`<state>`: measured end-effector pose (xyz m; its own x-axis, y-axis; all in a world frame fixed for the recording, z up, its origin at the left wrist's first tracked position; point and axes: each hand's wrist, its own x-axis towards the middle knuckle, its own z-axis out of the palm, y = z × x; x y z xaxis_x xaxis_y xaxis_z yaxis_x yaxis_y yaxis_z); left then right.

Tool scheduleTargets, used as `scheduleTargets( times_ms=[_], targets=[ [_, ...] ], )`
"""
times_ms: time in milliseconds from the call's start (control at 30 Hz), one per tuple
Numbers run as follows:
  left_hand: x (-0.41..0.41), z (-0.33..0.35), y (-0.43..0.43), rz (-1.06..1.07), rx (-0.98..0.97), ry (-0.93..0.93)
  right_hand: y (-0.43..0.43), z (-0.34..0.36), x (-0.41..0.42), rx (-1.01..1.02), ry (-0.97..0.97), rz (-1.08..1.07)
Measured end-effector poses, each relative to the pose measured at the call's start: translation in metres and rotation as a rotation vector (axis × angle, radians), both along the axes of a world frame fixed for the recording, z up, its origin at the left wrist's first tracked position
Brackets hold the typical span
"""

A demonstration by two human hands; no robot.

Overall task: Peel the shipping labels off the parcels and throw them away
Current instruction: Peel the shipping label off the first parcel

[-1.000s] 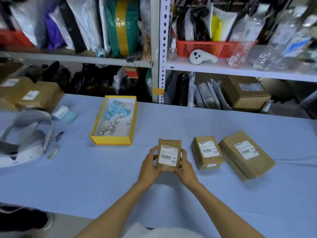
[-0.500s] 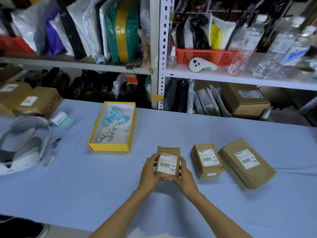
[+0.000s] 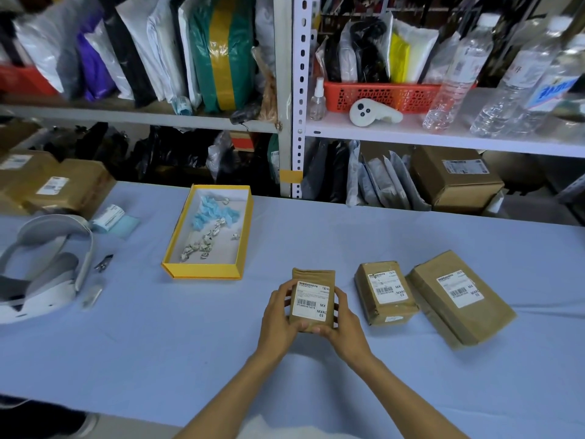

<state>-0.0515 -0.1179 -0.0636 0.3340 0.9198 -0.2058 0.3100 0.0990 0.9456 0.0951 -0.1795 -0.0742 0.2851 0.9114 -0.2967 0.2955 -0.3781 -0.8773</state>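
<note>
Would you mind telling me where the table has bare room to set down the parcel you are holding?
Bare cloth runs along the near edge of the table, either side of the arms, and between the yellow box and the middle parcel. Crowded: far left round the headset, and right, by the large parcel.

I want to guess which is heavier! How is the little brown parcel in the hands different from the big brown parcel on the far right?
The little parcel is much smaller than the big parcel. The little parcel is held by the left hand and right hand; the big parcel lies flat on the table, untouched. The little parcel stands straight; the big parcel sits slanted. Both are brown and carry a white barcode label.
</note>
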Motion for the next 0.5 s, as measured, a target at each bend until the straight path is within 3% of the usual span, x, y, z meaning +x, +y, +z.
scheduleTargets(
  times_ms=[500],
  targets=[
    [0.007, 0.01, -0.006, 0.038, 0.031, 0.057, 0.002, -0.002, 0.0, -0.028, -0.021, -0.006]
  ],
)
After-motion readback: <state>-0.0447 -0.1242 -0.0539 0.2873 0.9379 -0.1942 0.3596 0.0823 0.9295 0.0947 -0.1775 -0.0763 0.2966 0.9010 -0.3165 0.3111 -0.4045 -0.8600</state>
